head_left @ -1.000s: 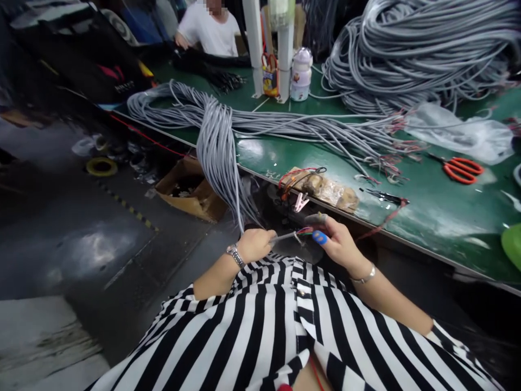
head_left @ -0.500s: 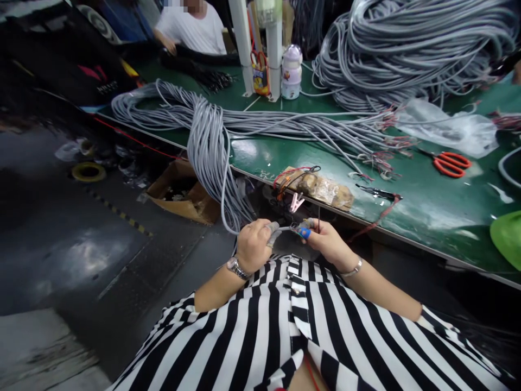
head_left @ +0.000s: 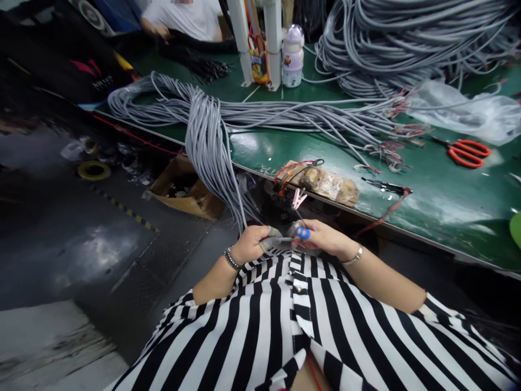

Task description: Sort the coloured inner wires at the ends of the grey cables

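Low in front of my striped shirt, my left hand is closed round a grey cable, whose end sticks out to the right. At that end my right hand pinches thin reddish wires. Pale coverings wrap some fingertips on both hands. A blue piece sits at the right fingertips; whether it is worn or held I cannot tell. Just above hangs a pink clip at the table edge. Left of my hands, a thick bundle of grey cables drapes over that edge.
On the green table lie orange-handled scissors, dark pliers or tweezers, a taped block and a plastic bag. A large cable coil, a bottle and a person are behind. A cardboard box is below.
My hands have dropped slightly toward my shirt, and the left has turned a little. Reddish wires now show at the cable end. The view has shifted a little.
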### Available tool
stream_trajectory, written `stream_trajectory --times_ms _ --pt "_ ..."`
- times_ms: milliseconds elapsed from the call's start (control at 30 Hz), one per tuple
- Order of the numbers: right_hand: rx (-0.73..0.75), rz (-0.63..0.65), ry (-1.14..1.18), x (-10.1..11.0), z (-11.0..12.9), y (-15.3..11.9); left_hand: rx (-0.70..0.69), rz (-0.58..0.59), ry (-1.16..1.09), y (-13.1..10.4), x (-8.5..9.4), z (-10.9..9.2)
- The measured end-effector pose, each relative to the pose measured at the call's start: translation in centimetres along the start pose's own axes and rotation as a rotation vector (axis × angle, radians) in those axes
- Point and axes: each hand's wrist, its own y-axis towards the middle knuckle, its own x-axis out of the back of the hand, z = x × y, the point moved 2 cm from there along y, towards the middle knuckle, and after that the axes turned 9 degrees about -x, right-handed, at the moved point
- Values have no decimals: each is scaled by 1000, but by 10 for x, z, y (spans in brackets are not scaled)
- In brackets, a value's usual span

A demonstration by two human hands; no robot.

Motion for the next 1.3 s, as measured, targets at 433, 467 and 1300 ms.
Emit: stream_trajectory --times_ms 433,467,1300 --pt "305 -523 -431 10 -12 -4 242 -597 -840 -34 13 30" --pt "392 -533 -543 7 -9 -8 247 -631 -854 -36 13 31" --pt "82 -316 124 21 -30 -4 239 -55 -626 -22 21 14"
